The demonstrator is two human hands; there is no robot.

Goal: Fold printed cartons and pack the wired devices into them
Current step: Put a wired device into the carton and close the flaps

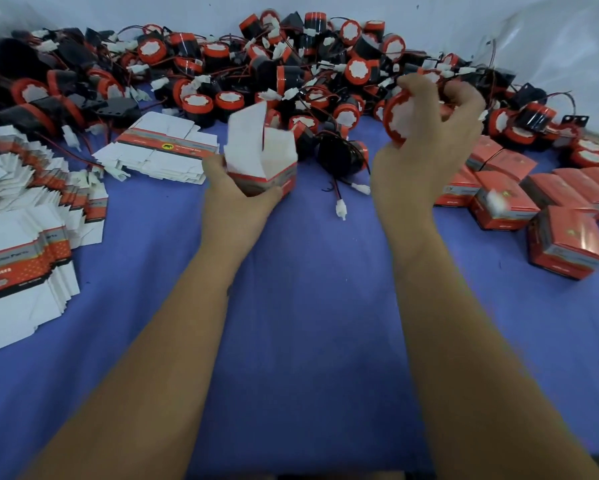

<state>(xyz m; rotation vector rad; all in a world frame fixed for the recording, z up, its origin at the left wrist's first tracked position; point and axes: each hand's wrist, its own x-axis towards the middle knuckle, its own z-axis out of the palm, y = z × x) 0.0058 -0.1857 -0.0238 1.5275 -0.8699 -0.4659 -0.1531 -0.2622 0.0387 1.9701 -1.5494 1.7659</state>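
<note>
Device (400,114) blurred (perhaps gripped).

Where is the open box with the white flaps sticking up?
In the head view, the left hand holds the open box left of centre, just right of the flat carton stack.

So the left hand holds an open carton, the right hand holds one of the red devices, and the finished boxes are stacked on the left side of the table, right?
Not quite. The left hand does hold the open carton and the right hand a red device, but the head view shows the finished boxes on the right side of the table. On the left lie the flat, unfolded cartons.
</note>
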